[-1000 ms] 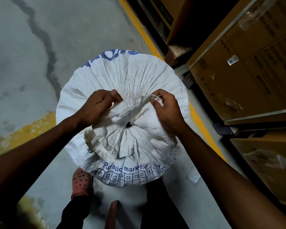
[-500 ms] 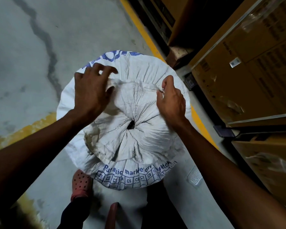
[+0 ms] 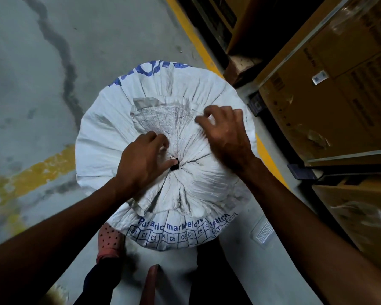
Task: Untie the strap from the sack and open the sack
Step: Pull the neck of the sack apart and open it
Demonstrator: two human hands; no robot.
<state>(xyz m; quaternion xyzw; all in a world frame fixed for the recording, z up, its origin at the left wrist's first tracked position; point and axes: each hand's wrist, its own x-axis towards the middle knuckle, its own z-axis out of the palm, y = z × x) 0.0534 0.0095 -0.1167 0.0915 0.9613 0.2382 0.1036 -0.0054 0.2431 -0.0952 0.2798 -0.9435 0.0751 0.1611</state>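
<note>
A foot in a pink shoe [image 3: 110, 241] at six o'clock; above it the white sack [image 3: 141, 119] fills the centre; left hand [image 3: 141, 166] pinches the gathered neck [image 3: 176, 166]; right hand [image 3: 227, 133], at two o'clock, presses fabric with fingers spread, holding nothing; no strap visible; best to work the knot loose at the neck.

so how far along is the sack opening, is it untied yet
Done: no strap shows around the sack neck, so it looks untied, though I cannot be sure. In hand: the left hand is at the small dark opening in the gathered top, and the right hand presses the flattened folds. Left: the mouth is barely open and needs spreading wide.
</note>
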